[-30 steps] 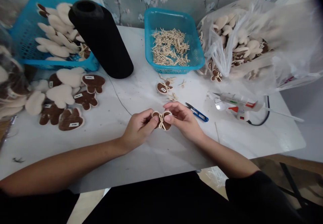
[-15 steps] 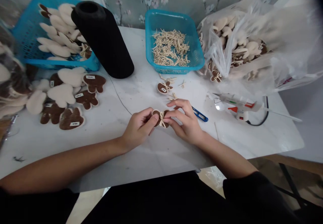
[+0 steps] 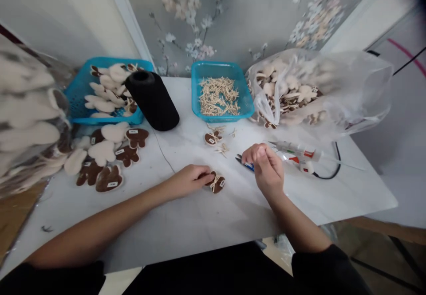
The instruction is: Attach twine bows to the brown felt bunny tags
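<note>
My left hand (image 3: 191,179) pinches a small brown plush rabbit-head piece (image 3: 218,185) by its ear end, low over the white table. A cream string bow is across its middle and a small white label sits on it. My right hand (image 3: 266,168) is raised apart from it, fingers curled and pressed together; whatever they hold, if anything, is hidden. Beside that hand lie blue thread snips (image 3: 248,165), partly covered by the fingers. Another brown piece with a bow (image 3: 212,138) lies further back, near loose cream string bows (image 3: 222,149).
A blue basket (image 3: 218,118) of string bows stands at the back. Right of it are a plastic bag (image 3: 346,95) of plush pieces and a glue gun (image 3: 294,150) with its cord. Leftward are a black cylinder (image 3: 155,102), a second blue basket (image 3: 78,95) and several brown pieces (image 3: 108,178).
My right hand has let go of the plush piece and moved right, beside the snips, with its fingers closed. My left hand keeps the piece, now turned with its label showing. The view has shifted.
</note>
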### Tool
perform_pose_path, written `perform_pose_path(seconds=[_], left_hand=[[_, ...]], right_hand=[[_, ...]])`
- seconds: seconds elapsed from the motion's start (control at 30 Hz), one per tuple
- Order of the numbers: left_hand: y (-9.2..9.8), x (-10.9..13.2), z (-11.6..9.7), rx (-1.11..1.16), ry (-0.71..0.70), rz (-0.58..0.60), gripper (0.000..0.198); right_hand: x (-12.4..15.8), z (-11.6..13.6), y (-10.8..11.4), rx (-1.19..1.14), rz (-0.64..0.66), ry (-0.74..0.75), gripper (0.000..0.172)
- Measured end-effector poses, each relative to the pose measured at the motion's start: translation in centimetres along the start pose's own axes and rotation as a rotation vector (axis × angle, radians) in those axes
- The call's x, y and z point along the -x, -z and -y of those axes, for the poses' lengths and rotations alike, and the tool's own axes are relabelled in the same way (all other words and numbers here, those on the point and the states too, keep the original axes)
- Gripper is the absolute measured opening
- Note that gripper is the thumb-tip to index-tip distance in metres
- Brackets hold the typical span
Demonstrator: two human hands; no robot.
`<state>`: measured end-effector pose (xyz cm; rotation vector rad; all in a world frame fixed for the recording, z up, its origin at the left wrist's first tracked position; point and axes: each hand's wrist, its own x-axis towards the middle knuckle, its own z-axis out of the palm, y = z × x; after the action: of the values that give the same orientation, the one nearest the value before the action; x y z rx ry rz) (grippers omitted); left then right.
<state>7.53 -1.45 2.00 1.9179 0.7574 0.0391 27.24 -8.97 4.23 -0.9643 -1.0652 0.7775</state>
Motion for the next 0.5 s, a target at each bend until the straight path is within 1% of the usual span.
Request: perform_pose_path(seconds=[0.07,0.13,0.23,0.3,0.33,0.37,0.4,0.47,0.5], left_hand=[[0.6,-0.2,0.0,-0.072,0.036,-0.038,0.035],[1.4,-0.4,-0.3,-0.141,0.085,-0.126,0.036],[2.9,-1.3,-1.0,-0.325,0.121,-0.291,0.038],[4.0,-2.4,-1.6,-0.478,0.095,-0.41,0.038],[4.4,-3.2,-1.9,-0.542,0.08,-0.455,0.04],[4.8,-3.9,-2.0,-0.59,0.077,-0.481,0.043],[5.1,-4.7,-2.0,-0.622,0.086,-0.482,0.047],[5.5,-6.1,-1.8,-0.645,0.131,-0.439,0.052],[5.6,-6.7,-1.5,-0.637,0.147,-0.416,0.052]], right_hand=[[0.2,1.1,0.2,-0.087,0.014,-0.028,0.037],[0.7,2.7,0.5,-0.108,0.012,-0.02,0.038],[2.0,5.4,1.5,-0.108,0.005,0.066,0.029],[3.0,6.8,2.3,-0.122,0.006,0.105,0.02],[3.5,7.3,2.6,-0.141,0.005,0.102,0.016],[3.9,7.6,2.9,-0.165,0.001,0.084,0.014],[4.4,7.6,3.1,-0.191,-0.003,0.055,0.011],[5.1,7.3,3.4,-0.23,-0.012,-0.022,0.007],[5.5,7.0,3.4,-0.243,-0.018,-0.065,0.006]])
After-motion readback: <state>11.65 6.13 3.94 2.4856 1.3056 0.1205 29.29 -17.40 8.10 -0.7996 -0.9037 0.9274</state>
